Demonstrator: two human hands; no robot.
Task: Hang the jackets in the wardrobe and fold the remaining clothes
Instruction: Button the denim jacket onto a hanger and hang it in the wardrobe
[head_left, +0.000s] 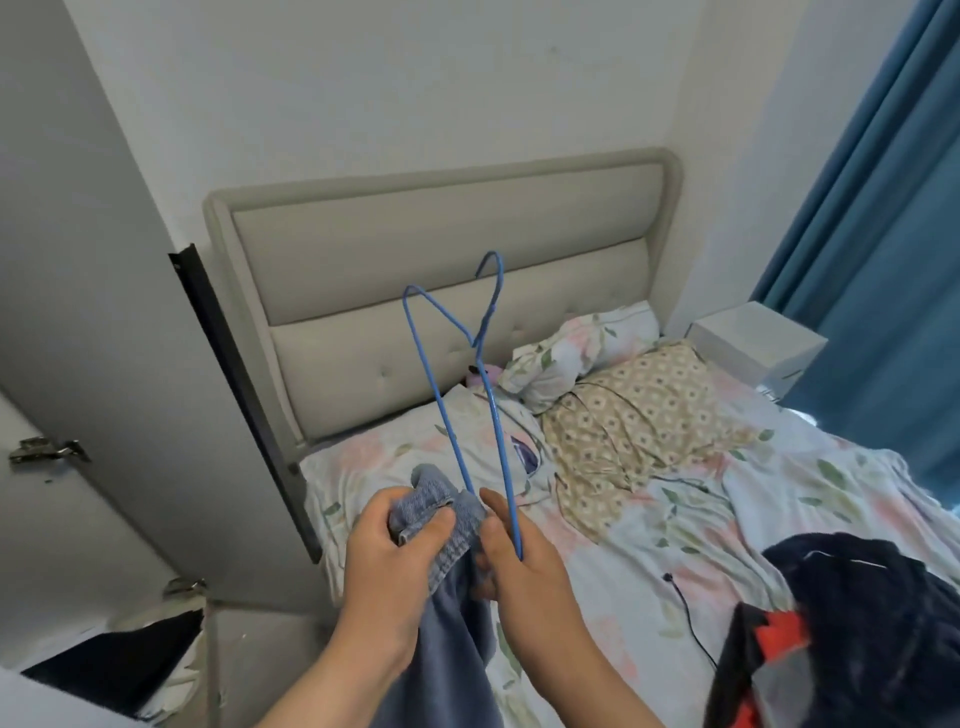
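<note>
It was a bedroom in a home. A bed (675, 519) with floral sheets and a padded headboard (415, 270) stood by a wardrobe door (78, 364), pillows (582, 353) and blue curtains (883, 208).

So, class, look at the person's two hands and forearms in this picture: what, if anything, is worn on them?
Both arms are bare as far as the frame shows. The left hand and the right hand wear no gloves, and no rings, watch or bracelet can be seen on the fingers or wrists. No sleeve or cuff reaches either forearm within view; anything worn higher up lies outside the picture.
</note>
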